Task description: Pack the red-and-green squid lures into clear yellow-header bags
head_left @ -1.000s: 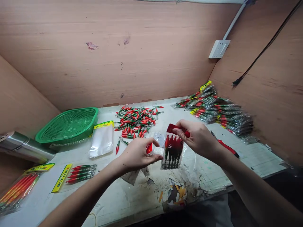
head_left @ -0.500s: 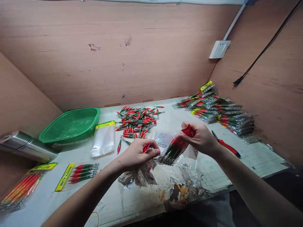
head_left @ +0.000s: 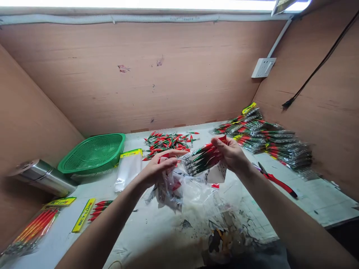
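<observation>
My right hand pinches the red top of a clear bag of lures, with several red-and-green lures slanting down to the left inside. My left hand is closed on crumpled clear plastic bags with red parts, held beside the lures' hooked ends. Whether the left fingers also touch the lure bag I cannot tell. Beyond both hands lies a heap of loose red-and-green lures. Red-handled pliers rest on the table right of my right forearm.
Packed lure bags are piled at the right. At the left stand a green basket, a stack of clear bags with yellow headers and a metal cylinder. Two filled packs, one with orange lures, lie in front.
My right hand has tilted the lure bag flatter, and my left hand has lifted the crumpled bags slightly. The camera view has tipped upward, showing the lamp.
</observation>
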